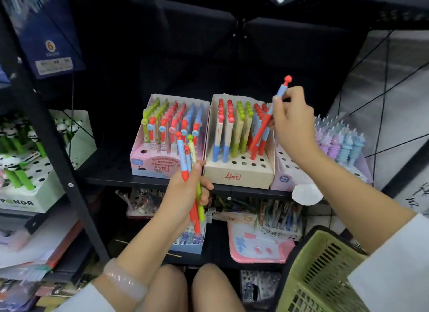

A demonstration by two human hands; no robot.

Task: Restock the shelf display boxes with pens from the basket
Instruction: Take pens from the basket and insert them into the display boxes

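Slim red pen with a pale blue upper barrel and a round red knob on top (267,123): pinched near its upper end between the thumb and fingertips of my right hand (293,126), tilted, its lower tip down among the pens in the right rows of the beige cardboard display box with punched holes (239,172). Front holes of that box, below my fingers, stand unfilled

My left hand (185,193), lower and left of the right, is curled round a small bunch of red, blue and yellow-green pens (191,172), knobs up, tips poking out under my palm. A translucent pale bangle (125,281) sits on that wrist

Behind the left fingers: a pink display box of green, red and blue pens (162,165), touching the beige one. Right of my right wrist: a lilac box of purple and blue ridged pens (285,179)

Olive-green slatted plastic basket (318,277) under my right forearm, contents not visible
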